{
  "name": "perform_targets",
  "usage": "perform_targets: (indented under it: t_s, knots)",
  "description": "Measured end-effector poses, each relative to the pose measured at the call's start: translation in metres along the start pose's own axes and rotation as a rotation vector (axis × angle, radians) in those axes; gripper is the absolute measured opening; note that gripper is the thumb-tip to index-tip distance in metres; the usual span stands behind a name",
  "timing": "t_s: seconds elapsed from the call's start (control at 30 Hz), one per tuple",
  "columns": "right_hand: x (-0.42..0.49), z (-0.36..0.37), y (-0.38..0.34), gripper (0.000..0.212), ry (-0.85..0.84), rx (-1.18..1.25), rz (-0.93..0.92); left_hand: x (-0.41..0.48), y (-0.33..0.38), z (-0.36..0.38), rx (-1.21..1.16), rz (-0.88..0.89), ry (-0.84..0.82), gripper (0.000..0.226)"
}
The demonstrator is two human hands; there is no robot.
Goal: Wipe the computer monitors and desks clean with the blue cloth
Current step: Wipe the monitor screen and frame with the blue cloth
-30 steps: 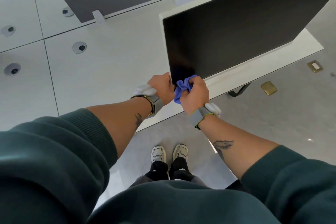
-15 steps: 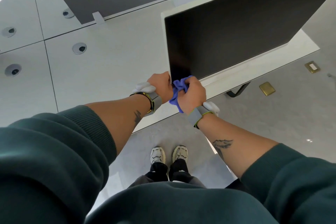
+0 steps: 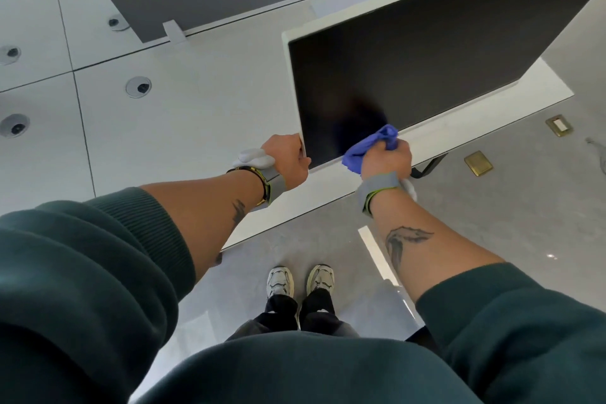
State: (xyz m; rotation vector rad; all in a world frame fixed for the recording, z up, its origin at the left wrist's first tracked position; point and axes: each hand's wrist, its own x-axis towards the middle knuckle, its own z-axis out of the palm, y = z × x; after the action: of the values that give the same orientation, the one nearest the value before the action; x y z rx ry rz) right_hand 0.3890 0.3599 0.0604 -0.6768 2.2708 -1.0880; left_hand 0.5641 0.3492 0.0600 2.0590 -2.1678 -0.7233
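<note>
Head view. White bench [image 3: 164,128]: supports next item. Black flat-screen monitor [image 3: 426,59], white-framed: left hand [image 3: 288,161] grip clasps its lower corner; brace firmly. Right hand [image 3: 387,157]: grip clenched round bunched blue cloth [image 3: 370,147] at screen's bottom edge; advise light, overlapping strokes.

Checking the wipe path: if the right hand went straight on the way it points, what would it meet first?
Probably the monitor, low on its dark screen; the blue cloth bunched in the right hand looks against it, though depth is unclear.
</note>
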Motion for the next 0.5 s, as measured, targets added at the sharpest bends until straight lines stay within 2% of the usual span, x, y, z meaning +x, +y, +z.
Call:
perform_targets:
  t_s: [0.07, 0.2, 0.4, 0.43, 0.5]
  knots:
    - [-0.005, 0.011, 0.001, 0.019, -0.046, -0.006, -0.005, 0.003, 0.003, -0.005, 0.031, 0.005, 0.004, 0.022]
    - [-0.050, 0.035, 0.021, 0.017, -0.247, -0.012, -0.086, 0.003, 0.001, -0.009, 0.040, 0.018, 0.000, 0.016]
    - [0.003, 0.024, 0.010, 0.022, 0.005, 0.057, 0.052, 0.001, 0.002, -0.006, 0.029, -0.019, -0.045, 0.023]
    - [-0.004, 0.027, 0.010, 0.021, -0.002, 0.054, 0.046, 0.001, 0.003, -0.007, 0.029, -0.018, -0.047, 0.022]
    - [-0.032, 0.037, 0.014, 0.019, -0.127, 0.024, 0.012, 0.002, 0.002, -0.009, 0.033, -0.014, -0.040, 0.018]
